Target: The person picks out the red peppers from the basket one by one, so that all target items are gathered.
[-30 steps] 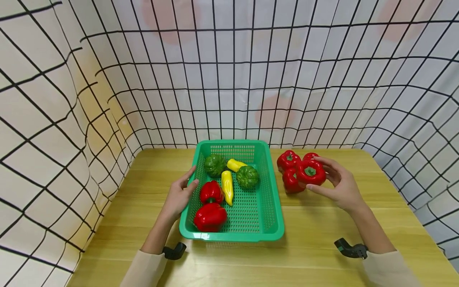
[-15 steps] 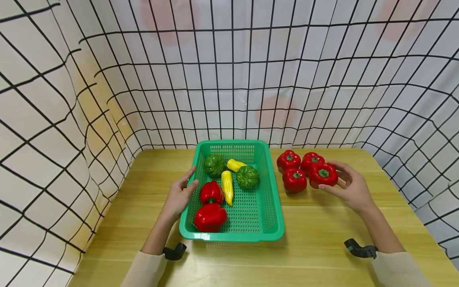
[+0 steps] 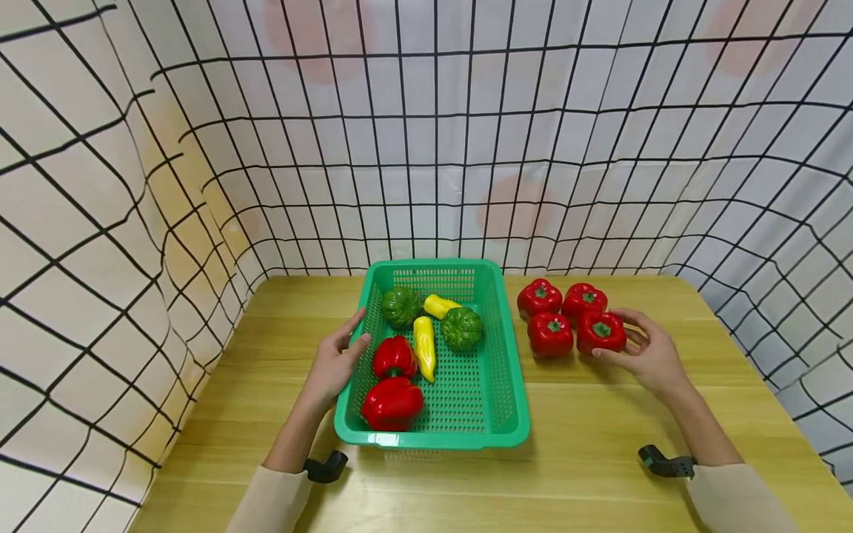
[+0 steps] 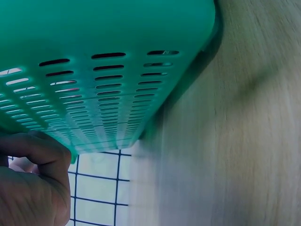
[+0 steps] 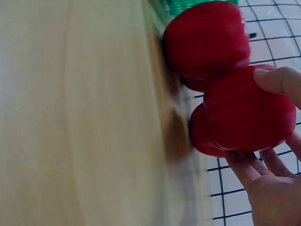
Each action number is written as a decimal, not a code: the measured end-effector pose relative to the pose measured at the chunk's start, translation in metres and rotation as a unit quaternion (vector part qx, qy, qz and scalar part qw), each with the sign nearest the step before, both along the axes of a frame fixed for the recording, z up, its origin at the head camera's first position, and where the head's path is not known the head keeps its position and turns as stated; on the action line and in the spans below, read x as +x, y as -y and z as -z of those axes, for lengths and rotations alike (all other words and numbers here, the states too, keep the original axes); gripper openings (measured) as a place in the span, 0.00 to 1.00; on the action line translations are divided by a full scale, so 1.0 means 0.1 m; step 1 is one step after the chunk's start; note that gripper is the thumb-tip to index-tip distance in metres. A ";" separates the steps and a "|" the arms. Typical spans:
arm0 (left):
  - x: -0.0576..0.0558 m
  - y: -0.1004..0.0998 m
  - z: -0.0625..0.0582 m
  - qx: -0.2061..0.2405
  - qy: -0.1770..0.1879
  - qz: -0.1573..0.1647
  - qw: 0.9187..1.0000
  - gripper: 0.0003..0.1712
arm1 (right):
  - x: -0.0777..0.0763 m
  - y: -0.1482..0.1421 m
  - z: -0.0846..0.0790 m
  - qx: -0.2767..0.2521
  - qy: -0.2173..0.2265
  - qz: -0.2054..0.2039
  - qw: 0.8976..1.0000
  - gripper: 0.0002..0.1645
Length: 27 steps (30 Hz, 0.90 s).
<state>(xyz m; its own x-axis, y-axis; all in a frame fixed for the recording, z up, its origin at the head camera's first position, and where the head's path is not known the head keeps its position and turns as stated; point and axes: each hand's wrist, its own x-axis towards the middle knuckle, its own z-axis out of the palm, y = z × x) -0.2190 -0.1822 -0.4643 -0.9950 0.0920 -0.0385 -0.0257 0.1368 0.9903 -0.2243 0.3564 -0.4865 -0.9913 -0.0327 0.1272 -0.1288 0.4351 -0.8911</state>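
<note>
My right hand [image 3: 651,360] holds a red bell pepper [image 3: 600,339] between thumb and fingers, low at the table. In the right wrist view the thumb presses on top of this bell pepper [image 5: 254,110] and the fingers lie round its far side. Beside it stand three more red bell peppers, the nearest [image 3: 550,339] to its left and two behind [image 3: 539,298]. My left hand [image 3: 335,363] holds the left rim of a green plastic basket [image 3: 440,442]. In the left wrist view its fingers [image 4: 42,153] are bent against the basket's outer wall.
Inside the basket lie two red bell peppers [image 3: 393,403], two yellow peppers [image 3: 424,348] and two bumpy green vegetables [image 3: 462,329]. The wooden table [image 3: 586,451] ends at a white, black-gridded backdrop [image 3: 426,148], which also rises at both sides.
My right hand has carried its bell pepper rightward and down from above the others, to the front right of the group. My left hand and the basket have kept their place.
</note>
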 end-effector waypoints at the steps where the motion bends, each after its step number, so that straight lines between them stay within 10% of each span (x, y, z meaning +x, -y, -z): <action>1: 0.00 0.00 0.00 0.001 0.001 -0.002 1.000 0.32 | 0.00 0.00 0.02 -0.001 0.005 -0.001 1.000 0.50; 27: -0.01 -0.02 0.01 0.019 0.007 0.005 1.000 0.32 | 0.03 -0.02 0.22 0.009 0.017 -0.019 1.000 0.56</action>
